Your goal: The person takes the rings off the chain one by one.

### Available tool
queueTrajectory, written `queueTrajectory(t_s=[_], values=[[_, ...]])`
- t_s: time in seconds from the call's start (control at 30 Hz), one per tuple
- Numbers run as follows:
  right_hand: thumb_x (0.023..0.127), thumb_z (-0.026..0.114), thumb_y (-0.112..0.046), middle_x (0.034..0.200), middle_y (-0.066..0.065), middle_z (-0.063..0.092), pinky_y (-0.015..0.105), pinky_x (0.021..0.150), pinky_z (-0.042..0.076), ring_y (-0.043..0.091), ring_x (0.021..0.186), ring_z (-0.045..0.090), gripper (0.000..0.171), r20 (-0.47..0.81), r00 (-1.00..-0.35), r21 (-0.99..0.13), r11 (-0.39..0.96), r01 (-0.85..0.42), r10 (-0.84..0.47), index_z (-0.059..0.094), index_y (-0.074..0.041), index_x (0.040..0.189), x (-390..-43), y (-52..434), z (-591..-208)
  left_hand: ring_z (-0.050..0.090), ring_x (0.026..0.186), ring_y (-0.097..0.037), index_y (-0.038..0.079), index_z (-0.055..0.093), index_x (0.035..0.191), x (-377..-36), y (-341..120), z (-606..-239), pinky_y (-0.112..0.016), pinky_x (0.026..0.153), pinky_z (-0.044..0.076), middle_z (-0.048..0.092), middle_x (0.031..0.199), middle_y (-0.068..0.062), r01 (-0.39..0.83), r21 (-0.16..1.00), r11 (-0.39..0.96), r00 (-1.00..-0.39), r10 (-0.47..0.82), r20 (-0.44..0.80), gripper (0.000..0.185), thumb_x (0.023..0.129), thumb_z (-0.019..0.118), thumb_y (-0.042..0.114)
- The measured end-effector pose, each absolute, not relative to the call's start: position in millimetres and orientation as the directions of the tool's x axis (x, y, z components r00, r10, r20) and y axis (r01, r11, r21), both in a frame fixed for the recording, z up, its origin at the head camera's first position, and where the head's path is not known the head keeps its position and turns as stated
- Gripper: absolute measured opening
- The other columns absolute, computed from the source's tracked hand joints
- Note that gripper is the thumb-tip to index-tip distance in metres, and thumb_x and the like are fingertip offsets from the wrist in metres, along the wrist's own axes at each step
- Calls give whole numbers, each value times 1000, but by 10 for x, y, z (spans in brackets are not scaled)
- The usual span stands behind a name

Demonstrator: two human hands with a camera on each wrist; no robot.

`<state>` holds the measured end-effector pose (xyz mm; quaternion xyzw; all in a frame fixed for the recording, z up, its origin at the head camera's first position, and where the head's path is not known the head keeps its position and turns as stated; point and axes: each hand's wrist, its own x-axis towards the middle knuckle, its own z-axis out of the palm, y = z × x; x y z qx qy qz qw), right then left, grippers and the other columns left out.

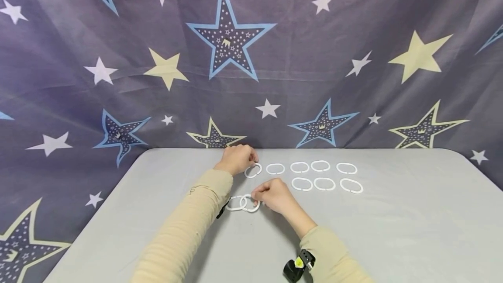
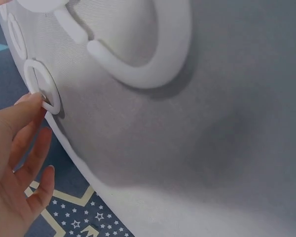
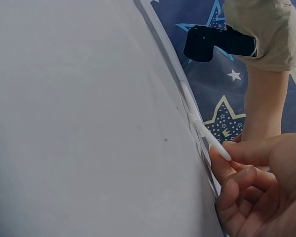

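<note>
At the table's far edge my left hand [image 1: 237, 159] pinches a white oval plastic link [image 1: 260, 170] between thumb and finger. The left wrist view shows that link [image 2: 54, 84] tilted a little off the table, the other fingers held loosely away. Nearer to me, my right hand [image 1: 275, 195] pinches a second white link [image 1: 251, 211] by its right end. That link passes through another white link [image 1: 234, 209] to its left, so the two form a short chain. In the right wrist view the pinched link [image 3: 216, 144] is seen nearly edge-on. Part of the chain's left end lies close behind my left sleeve.
Several loose white links lie in two rows to the right, a back row with one link [image 1: 275, 174] nearest my left hand and a front row with another link [image 1: 302, 190]. The grey table [image 1: 412, 230] ends at a star-patterned cloth [image 1: 291, 86].
</note>
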<state>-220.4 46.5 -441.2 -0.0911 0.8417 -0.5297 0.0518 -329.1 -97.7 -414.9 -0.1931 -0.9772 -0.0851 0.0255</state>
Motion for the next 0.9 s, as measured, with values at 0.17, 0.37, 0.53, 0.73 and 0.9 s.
queueTrajectory(t_s=[0.17, 0.37, 0.53, 0.73, 0.9], values=[[85, 73, -5, 61, 5, 68, 20, 44, 36, 5, 43, 44, 7, 23, -979, -900, 423, -108, -201, 77, -1, 81, -2223, 466, -4414, 63, 79, -10, 25, 76, 90, -3268, -1002, -4112, -39, 78, 49, 70, 84, 11, 379, 190, 906, -925, 371, 76, 7, 84, 79, 22], [85, 72, -6, 62, 5, 68, 20, 44, 36, 5, 43, 43, 7, 13, -980, -903, 419, -97, -200, 77, -1, 82, -2220, 461, -4426, 65, 82, -13, 22, 76, 96, -3134, -1065, -4059, -39, 73, 50, 71, 87, 8, 343, 177, 923, -939, 332, 89, 10, 86, 75, 23], [85, 72, -6, 62, 5, 68, 20, 44, 37, 5, 43, 43, 7, 15, -981, -905, 415, -96, -195, 77, -2, 83, -2215, 454, -4437, 65, 81, -13, 21, 77, 98, -2957, -1112, -3972, -36, 71, 50, 71, 88, 6, 326, 198, 924, -945, 312, 98, 12, 87, 74, 24], [85, 72, -5, 62, 5, 68, 20, 44, 37, 5, 43, 44, 7, 25, -980, -910, 402, -104, -197, 77, 0, 83, -2206, 461, -4432, 60, 72, -8, 19, 76, 97, -2713, -1255, -3876, -33, 68, 48, 70, 83, 8, 320, 266, 909, -947, 306, 96, 11, 87, 73, 23], [85, 73, -5, 62, 5, 68, 20, 44, 37, 5, 43, 44, 7, 33, -978, -912, 393, -115, -208, 76, 1, 83, -2197, 466, -4427, 61, 75, -9, 21, 76, 98, -2486, -1375, -3811, -38, 73, 48, 70, 84, 10, 293, 282, 913, -956, 283, 78, 11, 89, 73, 27]])
